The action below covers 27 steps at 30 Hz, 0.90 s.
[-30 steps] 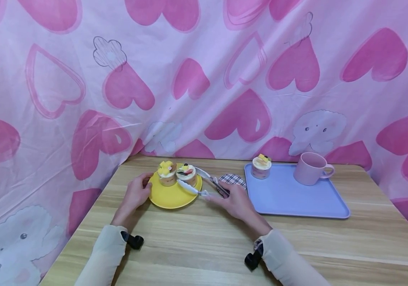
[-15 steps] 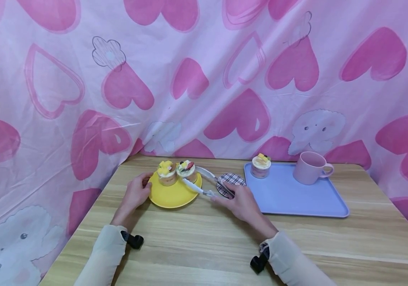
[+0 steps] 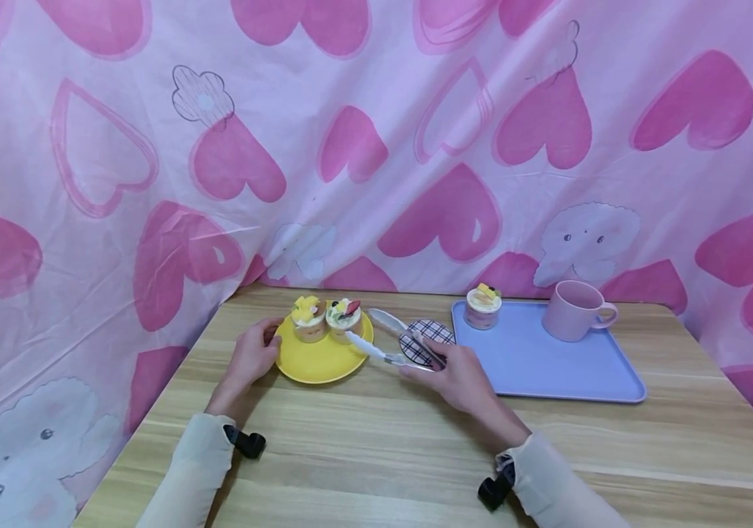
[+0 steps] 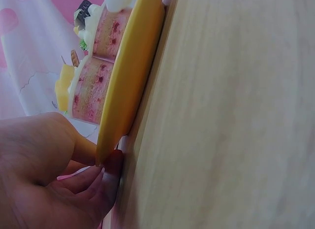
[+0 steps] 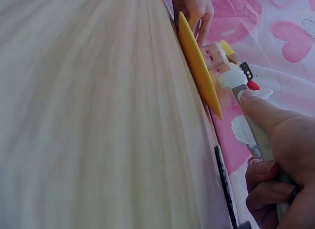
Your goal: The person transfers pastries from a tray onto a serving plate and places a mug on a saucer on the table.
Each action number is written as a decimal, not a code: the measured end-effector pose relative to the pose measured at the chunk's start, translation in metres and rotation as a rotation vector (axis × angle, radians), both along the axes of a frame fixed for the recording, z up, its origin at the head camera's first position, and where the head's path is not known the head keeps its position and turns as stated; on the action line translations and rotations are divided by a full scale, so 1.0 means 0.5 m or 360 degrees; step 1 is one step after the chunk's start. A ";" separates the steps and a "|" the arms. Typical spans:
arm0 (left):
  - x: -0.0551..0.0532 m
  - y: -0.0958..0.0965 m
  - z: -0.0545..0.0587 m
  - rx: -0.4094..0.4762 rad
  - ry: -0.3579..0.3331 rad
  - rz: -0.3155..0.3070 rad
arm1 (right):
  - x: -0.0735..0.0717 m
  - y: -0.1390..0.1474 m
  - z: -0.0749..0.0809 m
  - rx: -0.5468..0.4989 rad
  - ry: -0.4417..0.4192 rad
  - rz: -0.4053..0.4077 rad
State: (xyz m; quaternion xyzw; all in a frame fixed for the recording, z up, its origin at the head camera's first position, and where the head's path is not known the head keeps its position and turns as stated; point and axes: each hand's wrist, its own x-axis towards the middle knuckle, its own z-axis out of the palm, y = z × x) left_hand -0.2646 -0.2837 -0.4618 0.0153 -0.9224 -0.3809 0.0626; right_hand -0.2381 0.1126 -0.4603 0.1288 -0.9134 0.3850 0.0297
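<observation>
Head: tongs [image 3: 371, 348] drawn back from strawberry-topped cup [image 3: 343, 320].

Over on the left of the desk [image 3: 363, 455] sits a plate [image 3: 317, 367], with a left cake cup [image 3: 309, 327] and a right cake cup [image 3: 344, 320] side by side toward its back. The left hand [image 3: 254, 352] is at its left rim. Tongs [image 3: 369, 347] and a coaster [image 3: 427, 331] come between plate and tray [image 3: 548, 367]. On the tray, a third cake cup [image 3: 483, 309] stands back left, a mug [image 3: 570, 314] back right. A curtain [image 3: 350, 169] hangs behind.

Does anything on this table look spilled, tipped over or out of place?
Nothing stands out: two dessert cups sit upright on the yellow plate, a third dessert cup and the pink mug stand upright on the blue tray, and no spill shows.
</observation>
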 end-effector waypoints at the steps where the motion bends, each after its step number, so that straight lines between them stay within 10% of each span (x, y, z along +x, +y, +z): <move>1: 0.000 0.000 0.000 -0.0001 -0.0003 0.0002 | 0.001 0.005 0.001 0.0005 0.0000 -0.0008; 27: 0.005 0.004 0.006 0.0033 -0.0054 0.0014 | 0.024 0.114 0.013 -0.0103 0.0275 -0.0038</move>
